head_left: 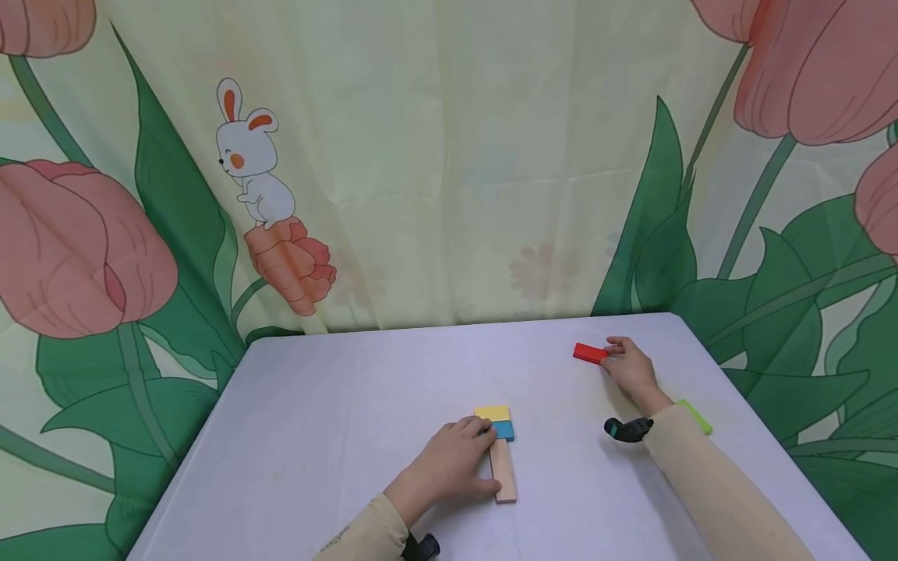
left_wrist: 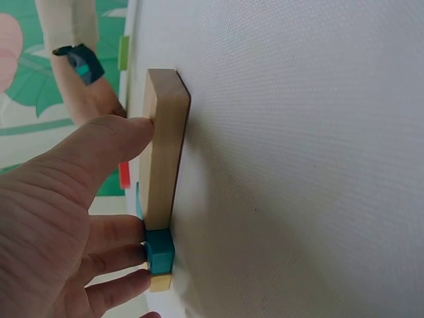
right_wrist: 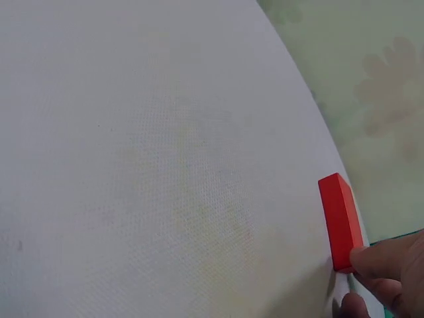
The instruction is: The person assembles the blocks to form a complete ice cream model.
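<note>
Red marks the block (head_left: 588, 353) at the tips of the right hand (head_left: 629, 368), which pinches its near end between thumb and fingers, the rest of it jutting out to the left of that hand; whether its underside meets the table (head_left: 337, 444) I cannot tell. The left hand (head_left: 449, 461) is well apart from the right, lower and nearer the person, its fingers stretched out and spread from the thumb. That thumb touches the near part of the wood block (head_left: 503, 471), which lies flat just right of the palm and points away from the person. The left fingertips touch the blue block (head_left: 504, 430), set crosswise against the wood block's far end, and the yellow block (head_left: 493, 413) lies against the blue one's far side, just beyond the same fingertips. Beside the right wrist, on its outer side, lies the green block (head_left: 694, 417), partly hidden by the sleeve (head_left: 722, 483). A black device (head_left: 627, 429) sits at the right wrist, on the side toward the left hand. Beyond both hands hangs a curtain (head_left: 449, 156) printed with pink tulips and a white rabbit (head_left: 266, 187)
</note>
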Demonstrator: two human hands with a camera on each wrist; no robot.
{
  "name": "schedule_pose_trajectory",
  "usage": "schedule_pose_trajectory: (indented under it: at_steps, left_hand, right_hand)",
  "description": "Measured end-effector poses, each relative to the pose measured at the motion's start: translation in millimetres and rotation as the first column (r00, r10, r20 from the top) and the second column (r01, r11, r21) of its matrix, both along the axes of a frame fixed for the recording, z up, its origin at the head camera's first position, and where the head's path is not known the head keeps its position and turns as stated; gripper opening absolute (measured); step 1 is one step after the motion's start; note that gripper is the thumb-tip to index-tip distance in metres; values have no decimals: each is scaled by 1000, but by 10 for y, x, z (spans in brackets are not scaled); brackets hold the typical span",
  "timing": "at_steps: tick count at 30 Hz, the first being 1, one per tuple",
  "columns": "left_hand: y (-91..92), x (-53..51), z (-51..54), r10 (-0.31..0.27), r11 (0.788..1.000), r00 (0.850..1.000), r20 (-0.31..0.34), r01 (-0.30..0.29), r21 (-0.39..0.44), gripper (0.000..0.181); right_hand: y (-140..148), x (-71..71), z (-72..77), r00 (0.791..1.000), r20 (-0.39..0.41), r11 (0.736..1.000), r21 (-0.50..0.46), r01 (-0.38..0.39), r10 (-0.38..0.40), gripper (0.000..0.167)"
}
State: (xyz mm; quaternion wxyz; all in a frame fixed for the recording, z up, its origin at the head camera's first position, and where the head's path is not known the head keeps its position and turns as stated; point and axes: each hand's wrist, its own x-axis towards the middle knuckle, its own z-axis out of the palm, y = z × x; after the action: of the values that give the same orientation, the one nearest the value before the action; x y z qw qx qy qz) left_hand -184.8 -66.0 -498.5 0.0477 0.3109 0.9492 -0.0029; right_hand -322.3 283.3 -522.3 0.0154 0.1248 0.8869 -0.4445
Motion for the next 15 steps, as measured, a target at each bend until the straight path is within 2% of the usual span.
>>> schedule_pose_trajectory:
  at_steps: [15]
  left_hand:
    - [-23, 21, -4, -9, 1000, 1000, -16, 9, 18, 78]
  right_hand:
    - [-106, 49, 12, 998, 5, 998, 19, -58, 58, 56]
